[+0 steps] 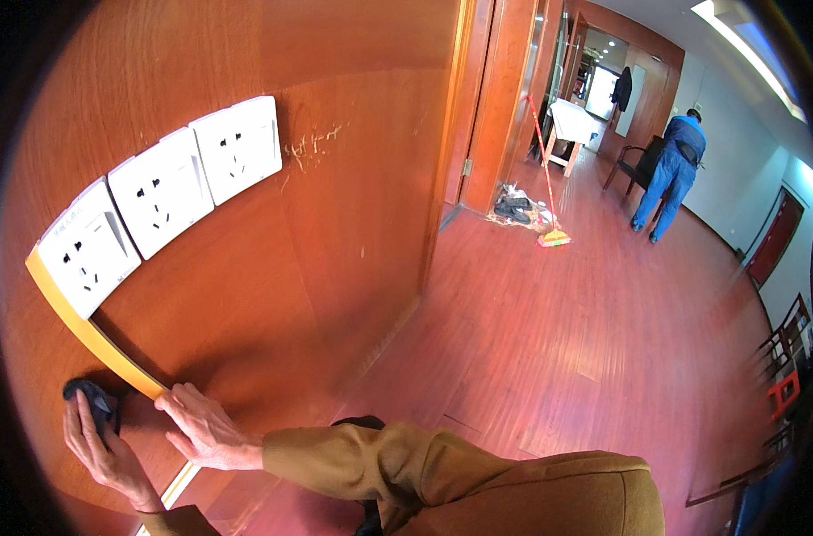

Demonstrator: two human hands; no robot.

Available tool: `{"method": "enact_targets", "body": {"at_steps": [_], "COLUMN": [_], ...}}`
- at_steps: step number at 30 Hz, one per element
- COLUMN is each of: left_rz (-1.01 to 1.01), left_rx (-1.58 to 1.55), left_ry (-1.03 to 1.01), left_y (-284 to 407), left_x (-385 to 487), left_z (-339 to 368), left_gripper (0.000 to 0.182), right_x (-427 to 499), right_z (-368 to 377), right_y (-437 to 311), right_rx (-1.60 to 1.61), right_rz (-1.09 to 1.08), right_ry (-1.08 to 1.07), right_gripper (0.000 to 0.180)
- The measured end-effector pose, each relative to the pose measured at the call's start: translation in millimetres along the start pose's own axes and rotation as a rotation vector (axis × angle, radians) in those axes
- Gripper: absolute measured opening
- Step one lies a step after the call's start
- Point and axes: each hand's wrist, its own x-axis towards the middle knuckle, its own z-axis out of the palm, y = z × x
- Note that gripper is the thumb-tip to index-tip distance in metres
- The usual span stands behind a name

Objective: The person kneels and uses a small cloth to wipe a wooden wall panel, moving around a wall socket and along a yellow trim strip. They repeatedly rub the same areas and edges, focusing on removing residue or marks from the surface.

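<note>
My left hand (101, 455) presses a dark cloth (93, 402) against the reddish-brown wood-panelled wall (232, 288). Just right of it, my right hand (205, 432) grips the lower end of a flat yellow strip (105, 348). From there the strip runs up to the left, along the outer edge of the nearest socket plate (88, 248). Two more white socket plates, a middle one (162, 194) and an upper one (237, 151), continue the row. Pale scratches (312, 144) mark the wood beside the upper plate. My right fingertips are partly hidden behind the hand.
A red-handled broom (545, 161) stands by a debris pile (520, 208) near the door frame (493, 134). Farther off, a person in blue (677, 154) bends by a dark armchair (637, 164). A white-covered table (572, 120) stands behind. Chairs (791, 328) line the right side.
</note>
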Motion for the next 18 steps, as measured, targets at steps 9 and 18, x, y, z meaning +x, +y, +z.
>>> {"method": "enact_targets", "body": {"at_steps": [9,18], "left_rz": [0.001,-0.046], "left_rx": [-0.067,-0.025], "left_ry": [0.043,0.047], "left_y": [4.7,-13.6], "left_x": [11.5,49.5], "left_z": [8.1,5.0], "left_gripper": [0.051,0.055], "right_x": [12.4,18.4], "right_z": [-4.9,-5.0], "right_y": [8.7,7.8], "right_rx": [-0.016,-0.196], "right_rz": [-0.101,0.0], "right_ry": [0.214,0.176], "right_gripper": [0.044,0.047]}}
